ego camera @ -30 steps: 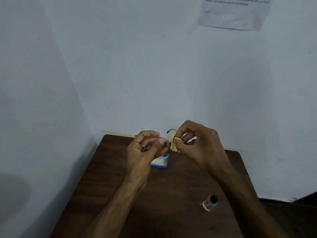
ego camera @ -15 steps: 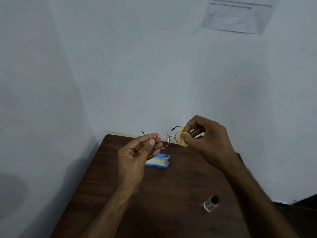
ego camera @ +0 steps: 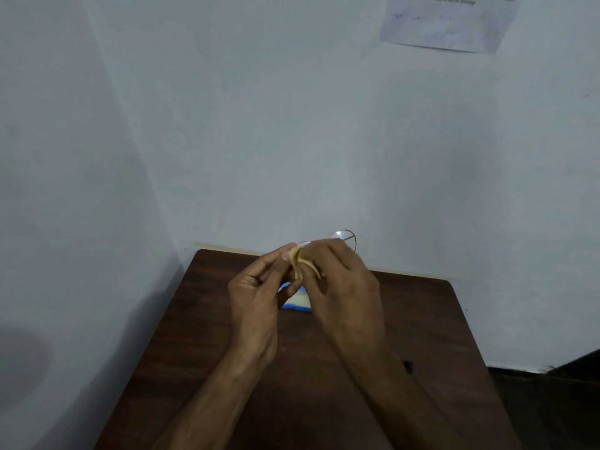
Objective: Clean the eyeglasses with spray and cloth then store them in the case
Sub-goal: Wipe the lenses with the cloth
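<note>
Thin-rimmed eyeglasses (ego camera: pixel 344 237) are held above the far part of the table, mostly hidden behind my fingers; one lens and a temple stick out past my right hand. My left hand (ego camera: pixel 259 287) pinches the frame at its left side. My right hand (ego camera: pixel 341 284) presses a small yellow cloth (ego camera: pixel 300 263) against the left lens. Under my hands a blue case (ego camera: pixel 297 302) lies on the table, partly covered. My right forearm hides nearly all of the spray bottle (ego camera: pixel 407 365); only a dark bit shows.
The dark wooden table (ego camera: pixel 201 319) stands in a corner of pale walls. A printed paper sheet (ego camera: pixel 448 21) hangs on the wall at the upper right. Dark floor (ego camera: pixel 552 401) shows to the right of the table.
My hands have come together and the cloth has shifted from the right lens to the left one. The glasses have turned, and my right forearm now covers the spray bottle.
</note>
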The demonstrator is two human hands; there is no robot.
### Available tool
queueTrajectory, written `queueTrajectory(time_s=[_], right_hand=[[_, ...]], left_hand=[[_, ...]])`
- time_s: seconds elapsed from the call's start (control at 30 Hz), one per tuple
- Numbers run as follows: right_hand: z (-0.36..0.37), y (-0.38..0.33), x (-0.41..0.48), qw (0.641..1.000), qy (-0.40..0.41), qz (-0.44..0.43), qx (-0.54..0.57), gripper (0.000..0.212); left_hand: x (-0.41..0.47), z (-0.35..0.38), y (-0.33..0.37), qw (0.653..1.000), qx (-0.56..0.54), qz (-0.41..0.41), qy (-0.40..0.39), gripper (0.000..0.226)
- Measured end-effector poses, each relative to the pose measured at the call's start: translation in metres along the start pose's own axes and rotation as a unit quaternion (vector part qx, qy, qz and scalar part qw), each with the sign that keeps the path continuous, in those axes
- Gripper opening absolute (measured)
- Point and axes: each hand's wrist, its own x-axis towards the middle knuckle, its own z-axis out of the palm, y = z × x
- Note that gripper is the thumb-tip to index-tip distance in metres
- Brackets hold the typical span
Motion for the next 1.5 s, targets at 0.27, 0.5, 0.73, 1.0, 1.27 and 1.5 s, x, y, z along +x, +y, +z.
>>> queueTrajectory(time_s=[0.27, 0.5, 0.73, 1.0, 1.27, 1.5], right_hand=[[-0.015, 0.015, 0.005, 0.996, 0.048, 0.018, -0.067, 0.014], [-0.009, -0.002, -0.015, 0.998, 0.013, -0.036, -0.053, 0.028], [-0.012, -0.002, 0.002, 0.998, 0.023, -0.045, -0.046, 0.018], [-0.015, 0.015, 0.006, 0.997, 0.041, -0.002, -0.062, 0.005], [-0.023, 0.006, 0.008, 0.995, 0.078, 0.004, -0.056, 0.014], [-0.027, -0.010, 0.001, 0.997, -0.019, -0.013, -0.069, 0.025]], left_hand=[[-0.005, 0.009, 0.001, 1.000, -0.025, -0.013, 0.007, 0.020], [-0.006, 0.005, 0.000, 1.000, -0.013, -0.021, 0.010, 0.020], [-0.009, 0.010, 0.004, 0.999, -0.033, -0.035, 0.015, 0.018], [-0.008, 0.007, 0.015, 0.999, -0.029, -0.014, 0.009, 0.017], [-0.013, 0.013, 0.019, 1.000, -0.030, -0.002, 0.007, 0.017], [-0.014, 0.011, 0.021, 1.000, -0.023, 0.001, 0.012, 0.015]])
